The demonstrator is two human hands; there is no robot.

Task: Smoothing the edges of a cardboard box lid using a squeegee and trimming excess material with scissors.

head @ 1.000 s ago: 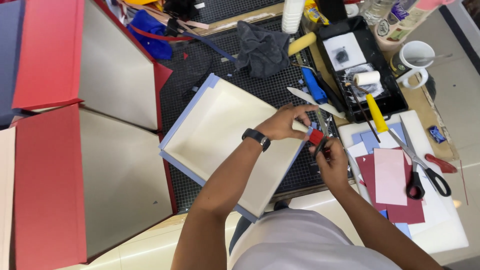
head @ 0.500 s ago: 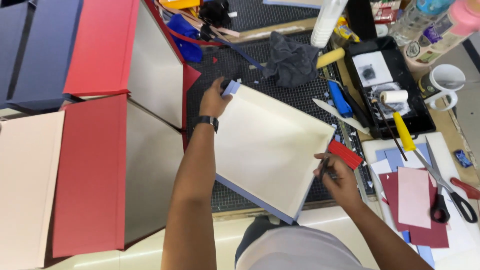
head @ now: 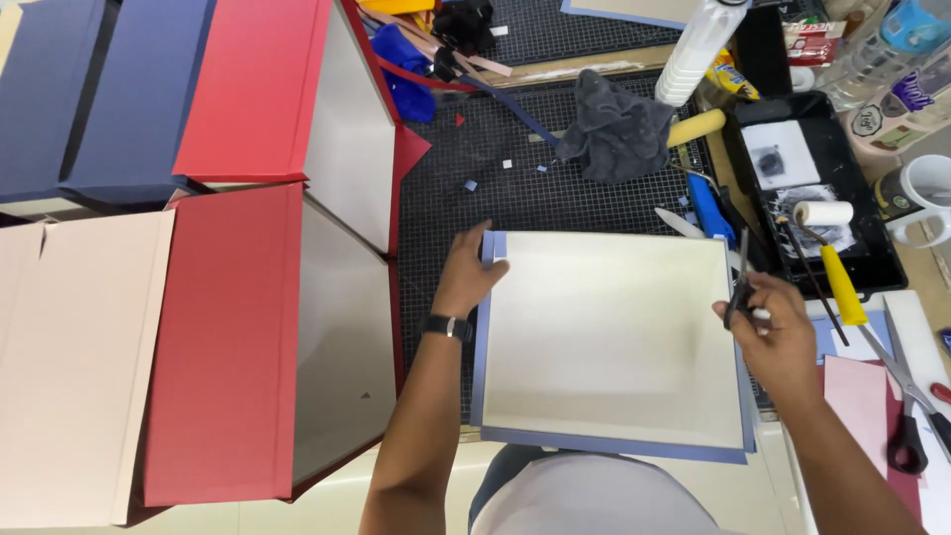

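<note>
A shallow open box (head: 604,337), cream inside with a blue paper border, lies square on the black grid mat (head: 446,198) in front of me. My left hand (head: 468,275), with a dark watch on its wrist, grips the box's far left corner. My right hand (head: 778,332) is at the box's right edge, closed around a slim dark tool (head: 740,282) that points up and away from me. I cannot tell what kind of tool it is.
Red boxes (head: 248,327), a pink box (head: 69,367) and navy boxes (head: 89,99) stand open at the left. A grey cloth (head: 614,134) lies at the back. A black tray (head: 872,248) with a yellow-handled roller (head: 837,272), scissors (head: 906,396), pink paper (head: 857,391) and a white mug (head: 926,193) crowd the right.
The box has turned from tilted to square in front of me. My left hand went from its right side to the far left corner. The red piece has left my right hand, which now holds a dark tool.
</note>
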